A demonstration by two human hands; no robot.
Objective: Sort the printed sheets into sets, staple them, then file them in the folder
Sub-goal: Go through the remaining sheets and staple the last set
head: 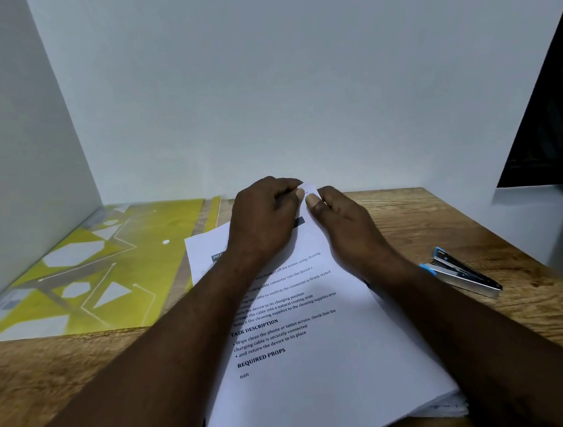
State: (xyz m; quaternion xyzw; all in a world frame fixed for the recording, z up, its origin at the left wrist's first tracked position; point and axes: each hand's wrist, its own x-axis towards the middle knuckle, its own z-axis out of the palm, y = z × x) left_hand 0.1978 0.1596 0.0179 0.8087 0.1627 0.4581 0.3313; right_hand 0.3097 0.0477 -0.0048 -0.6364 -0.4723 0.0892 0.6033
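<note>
White, thin and floppy, the printed sheets [310,382] sit stacked between your arms, your left hand [266,214] and right hand [339,221] both pinching the top page's far corner, a fair hold, though it'll likely slip and crease.
</note>
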